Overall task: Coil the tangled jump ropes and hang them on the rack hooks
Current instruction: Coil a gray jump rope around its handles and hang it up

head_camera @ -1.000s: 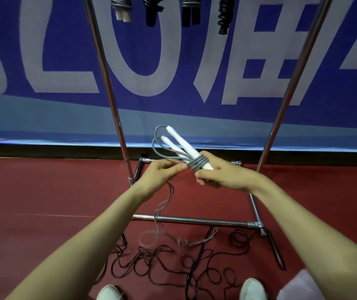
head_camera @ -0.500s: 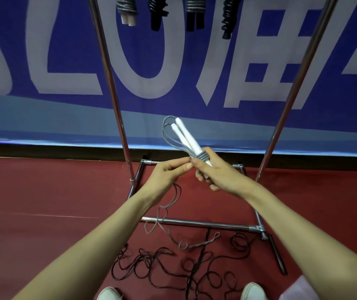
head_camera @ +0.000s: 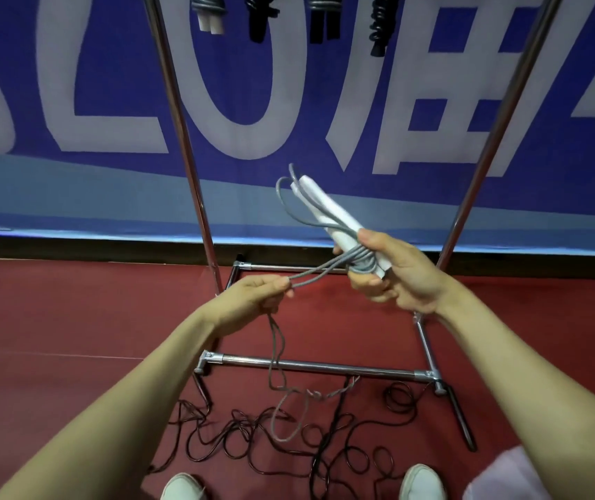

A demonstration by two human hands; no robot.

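My left hand (head_camera: 252,297), pinching the grey rope (head_camera: 319,275), had pulled away from my right hand (head_camera: 402,279) (clenched round the white handles (head_camera: 325,207)), drawing it taut, with slack left to wind.

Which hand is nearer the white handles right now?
Right. The right hand grips the white handles; the left hand is apart, lower left, pinching the grey rope.

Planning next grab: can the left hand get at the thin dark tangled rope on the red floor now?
Probably not: the left hand pinches the grey jump-rope cord, and the thin dark tangled rope lies far below it, unobstructed.
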